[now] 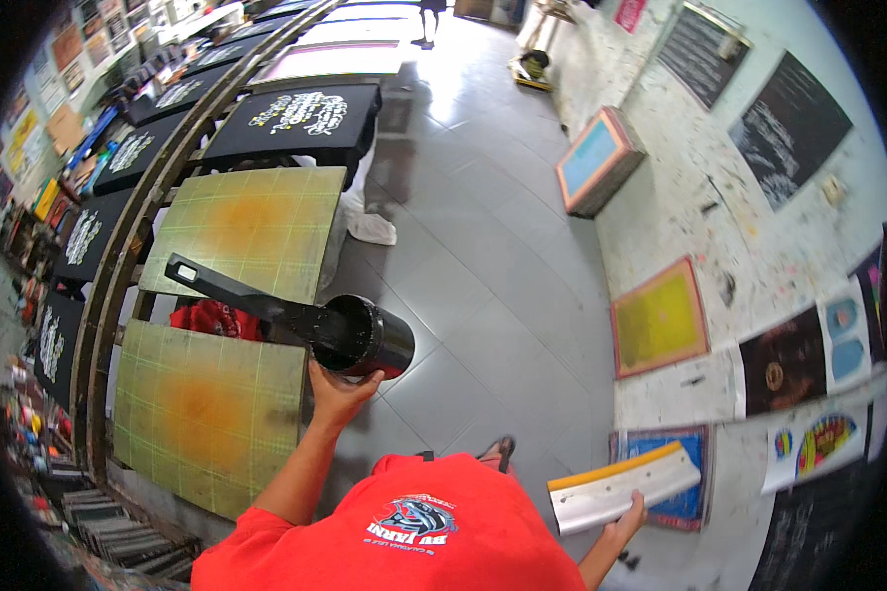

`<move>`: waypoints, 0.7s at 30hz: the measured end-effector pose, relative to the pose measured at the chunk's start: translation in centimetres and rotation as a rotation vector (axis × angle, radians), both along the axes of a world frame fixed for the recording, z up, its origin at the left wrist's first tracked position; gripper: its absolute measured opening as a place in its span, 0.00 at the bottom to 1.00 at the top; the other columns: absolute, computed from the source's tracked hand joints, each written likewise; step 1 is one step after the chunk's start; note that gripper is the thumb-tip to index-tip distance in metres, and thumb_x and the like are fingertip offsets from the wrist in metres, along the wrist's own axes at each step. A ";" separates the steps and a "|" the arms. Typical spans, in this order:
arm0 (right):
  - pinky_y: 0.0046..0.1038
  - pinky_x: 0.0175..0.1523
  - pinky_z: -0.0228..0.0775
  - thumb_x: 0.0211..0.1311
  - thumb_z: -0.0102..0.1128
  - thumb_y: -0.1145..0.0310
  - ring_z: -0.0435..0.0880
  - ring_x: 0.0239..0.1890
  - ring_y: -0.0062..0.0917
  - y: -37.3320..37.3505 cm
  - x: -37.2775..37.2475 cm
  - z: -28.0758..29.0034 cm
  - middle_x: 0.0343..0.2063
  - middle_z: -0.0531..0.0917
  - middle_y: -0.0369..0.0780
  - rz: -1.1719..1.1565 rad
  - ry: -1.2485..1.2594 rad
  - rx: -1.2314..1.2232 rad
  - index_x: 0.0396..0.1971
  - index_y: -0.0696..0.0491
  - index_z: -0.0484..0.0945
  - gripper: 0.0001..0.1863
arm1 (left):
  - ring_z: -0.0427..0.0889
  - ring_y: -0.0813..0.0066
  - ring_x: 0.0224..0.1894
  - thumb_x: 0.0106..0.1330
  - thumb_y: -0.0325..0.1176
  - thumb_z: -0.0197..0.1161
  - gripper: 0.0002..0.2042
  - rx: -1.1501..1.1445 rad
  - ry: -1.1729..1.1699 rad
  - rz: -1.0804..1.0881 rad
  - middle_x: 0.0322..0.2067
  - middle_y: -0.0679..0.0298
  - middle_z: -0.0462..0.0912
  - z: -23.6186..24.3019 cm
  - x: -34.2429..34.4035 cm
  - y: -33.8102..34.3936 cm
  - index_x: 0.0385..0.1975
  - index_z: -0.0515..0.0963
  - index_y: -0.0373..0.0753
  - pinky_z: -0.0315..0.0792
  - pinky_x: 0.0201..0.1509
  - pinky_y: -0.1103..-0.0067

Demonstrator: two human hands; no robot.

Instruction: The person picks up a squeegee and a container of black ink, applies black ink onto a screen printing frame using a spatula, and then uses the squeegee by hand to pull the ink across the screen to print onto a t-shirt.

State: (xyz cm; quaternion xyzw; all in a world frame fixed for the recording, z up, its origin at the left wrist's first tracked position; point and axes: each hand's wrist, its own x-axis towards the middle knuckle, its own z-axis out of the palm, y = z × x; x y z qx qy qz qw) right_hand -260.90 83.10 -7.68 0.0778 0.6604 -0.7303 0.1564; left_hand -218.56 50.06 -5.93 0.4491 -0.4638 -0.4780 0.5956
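A glossy floor of large grey tiles [483, 256] runs up the middle, catching bright daylight at its far end. On the left stretches a long row of flat printing boards [237, 231], some bare yellow-green, others covered with black printed shirts [296, 118]. On the right, a paint-spattered white wall [690, 187] has wooden-framed screens [660, 320] leaning against it and dark posters [788, 128] hung above.
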 end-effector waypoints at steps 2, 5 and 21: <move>0.42 0.51 0.75 0.52 0.58 0.68 0.79 0.47 0.42 -4.0 -4.8 -2.5 0.48 0.75 0.52 0.009 -0.060 -0.032 0.54 0.67 0.66 0.30 | 0.73 0.64 0.55 0.39 0.24 0.79 0.48 -0.002 -0.113 0.115 0.56 0.53 0.64 -0.9 -2.9 -3.4 0.61 0.53 0.33 0.75 0.55 0.71; 0.43 0.52 0.75 0.53 0.59 0.67 0.80 0.48 0.42 -11.9 -12.9 -5.2 0.50 0.76 0.50 0.040 -0.205 -0.067 0.55 0.65 0.67 0.30 | 0.73 0.65 0.55 0.39 0.27 0.80 0.48 0.072 0.034 0.209 0.55 0.54 0.66 -0.1 -7.9 -8.2 0.61 0.54 0.32 0.72 0.56 0.71; 0.33 0.62 0.65 0.59 0.58 0.76 0.73 0.56 0.33 -86.9 -24.5 4.0 0.53 0.73 0.46 0.891 -0.196 -0.227 0.60 0.63 0.61 0.28 | 0.74 0.66 0.54 0.38 0.29 0.79 0.46 0.068 -0.120 0.668 0.53 0.56 0.71 -0.9 -21.7 -34.9 0.60 0.59 0.32 0.69 0.60 0.72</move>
